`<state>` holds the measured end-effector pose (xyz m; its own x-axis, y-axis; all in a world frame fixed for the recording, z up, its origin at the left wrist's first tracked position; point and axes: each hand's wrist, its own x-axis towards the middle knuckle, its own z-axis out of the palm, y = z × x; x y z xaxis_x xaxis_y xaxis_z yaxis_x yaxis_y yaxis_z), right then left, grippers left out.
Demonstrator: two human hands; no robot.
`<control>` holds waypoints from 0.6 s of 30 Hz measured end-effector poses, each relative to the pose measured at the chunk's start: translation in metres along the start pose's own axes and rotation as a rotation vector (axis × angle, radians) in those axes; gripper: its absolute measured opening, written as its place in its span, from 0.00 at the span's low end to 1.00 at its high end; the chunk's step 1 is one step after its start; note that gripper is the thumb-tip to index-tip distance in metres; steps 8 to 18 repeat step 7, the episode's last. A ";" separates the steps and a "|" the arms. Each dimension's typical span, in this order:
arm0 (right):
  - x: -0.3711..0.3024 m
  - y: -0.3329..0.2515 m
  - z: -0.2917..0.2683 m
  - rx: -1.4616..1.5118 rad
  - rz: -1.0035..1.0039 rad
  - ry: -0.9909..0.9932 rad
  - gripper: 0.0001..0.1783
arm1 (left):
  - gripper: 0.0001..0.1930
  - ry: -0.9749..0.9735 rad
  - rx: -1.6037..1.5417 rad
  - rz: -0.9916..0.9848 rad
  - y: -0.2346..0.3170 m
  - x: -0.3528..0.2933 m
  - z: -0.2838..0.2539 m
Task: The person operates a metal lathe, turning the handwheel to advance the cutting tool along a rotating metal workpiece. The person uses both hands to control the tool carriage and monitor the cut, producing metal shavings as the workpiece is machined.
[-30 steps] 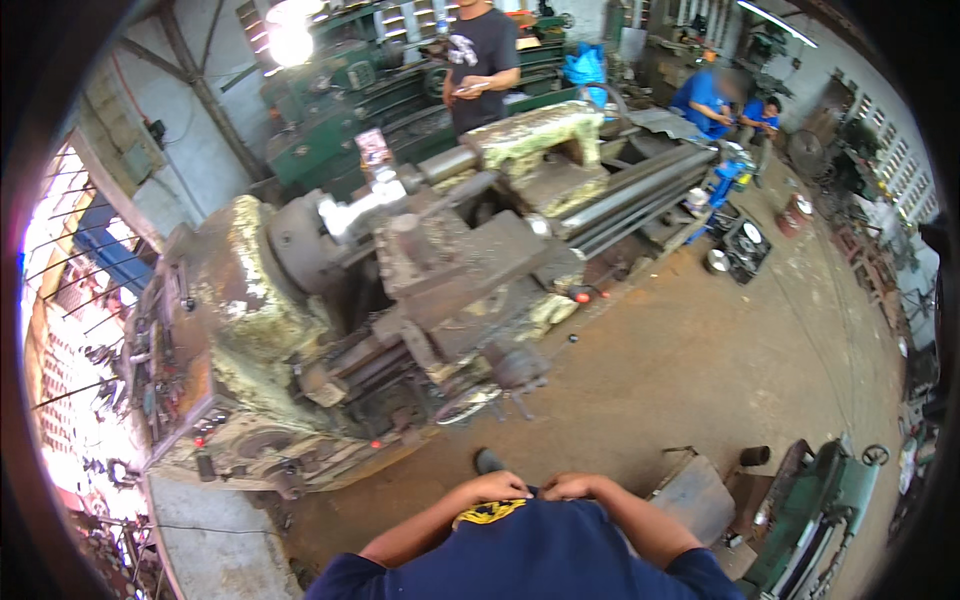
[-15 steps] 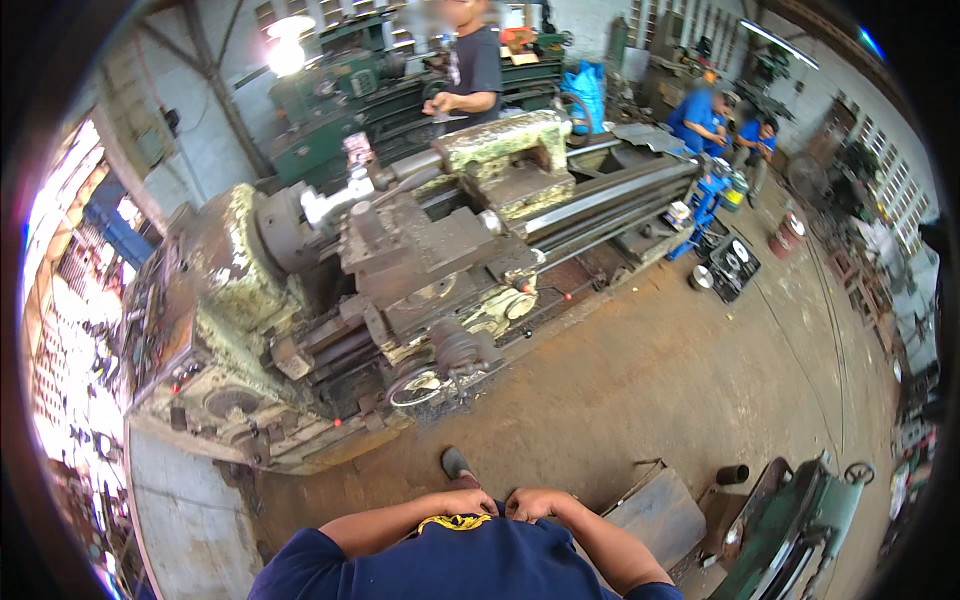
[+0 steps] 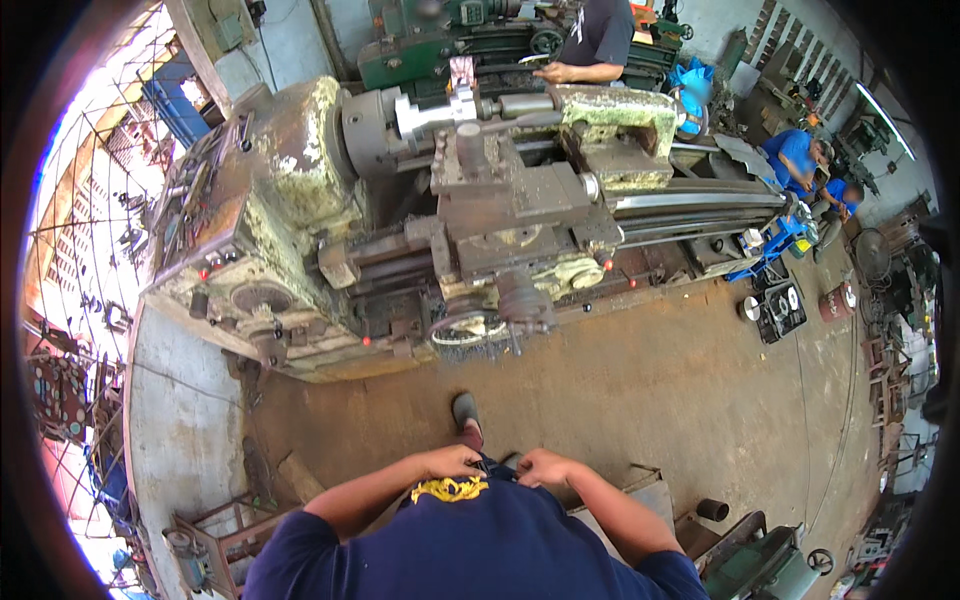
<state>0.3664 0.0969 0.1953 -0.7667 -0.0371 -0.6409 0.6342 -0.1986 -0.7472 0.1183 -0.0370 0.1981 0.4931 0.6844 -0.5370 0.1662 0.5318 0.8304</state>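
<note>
My left hand (image 3: 455, 462) and my right hand (image 3: 545, 467) are at my waist, just beyond the front of my navy shirt (image 3: 490, 530). Both have curled fingers, drawn together at dark cloth between them. Whether they grip the shirt's hem or something smaller is hidden. A yellow print (image 3: 449, 489) on the shirt lies close to my left hand. In front of me, apart from my hands, stands a large worn lathe (image 3: 520, 215). A shiny metal workpiece (image 3: 432, 116) sits by its chuck (image 3: 370, 133).
Behind the lathe stands a person (image 3: 598, 45) by a green machine (image 3: 415, 60). Two people in blue sit at the far right, near a black tool case (image 3: 781, 312) and a red bucket (image 3: 838, 302). A green machine (image 3: 765, 570) and a short pipe (image 3: 712, 510) are close at my right.
My view has turned left and lower, so the lathe appears higher and further right. My hands stay at my waist, slightly further apart. The person behind the lathe has a lowered forearm.
</note>
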 end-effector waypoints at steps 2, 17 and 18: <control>-0.020 0.005 -0.006 0.279 -0.050 0.145 0.16 | 0.15 0.290 0.165 0.044 0.010 -0.018 -0.016; -0.094 0.056 0.020 1.781 -0.572 0.125 0.19 | 0.10 0.439 -1.112 0.152 0.032 -0.095 -0.064; -0.094 0.056 0.020 1.781 -0.572 0.125 0.19 | 0.10 0.439 -1.112 0.152 0.032 -0.095 -0.064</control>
